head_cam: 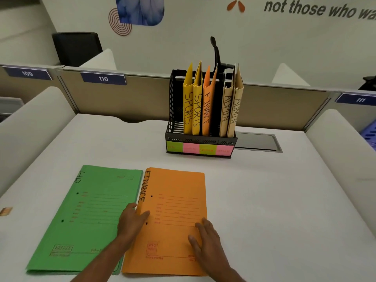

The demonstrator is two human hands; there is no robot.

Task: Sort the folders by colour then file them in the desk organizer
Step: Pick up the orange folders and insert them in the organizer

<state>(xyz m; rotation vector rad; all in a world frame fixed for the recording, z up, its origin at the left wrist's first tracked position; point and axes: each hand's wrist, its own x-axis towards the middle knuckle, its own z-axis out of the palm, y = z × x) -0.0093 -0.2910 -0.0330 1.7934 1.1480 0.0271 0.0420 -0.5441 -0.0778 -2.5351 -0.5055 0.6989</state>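
An orange FINANCE folder point(177, 192) lies flat on the white desk, beside a green HR folder point(89, 210) to its left. My left hand point(131, 220) rests at the orange folder's spine edge, fingers touching it. My right hand point(207, 239) lies flat on the orange folder's lower right part. At the back stands the black desk organizer point(200, 140). It holds two yellow SPORTS folders point(192, 106), one orange FINANCE folder point(207, 106) and two beige ADMIN folders point(231, 108), all upright. Its leftmost slot holds nothing.
Green and pink sticky labels point(199, 149) line the organizer's front. A grey cable hatch point(258, 142) sits to its right. Beige partitions with number plates 109, 110, 111 close the desk's back. A small brown item point(6, 210) lies at the left edge.
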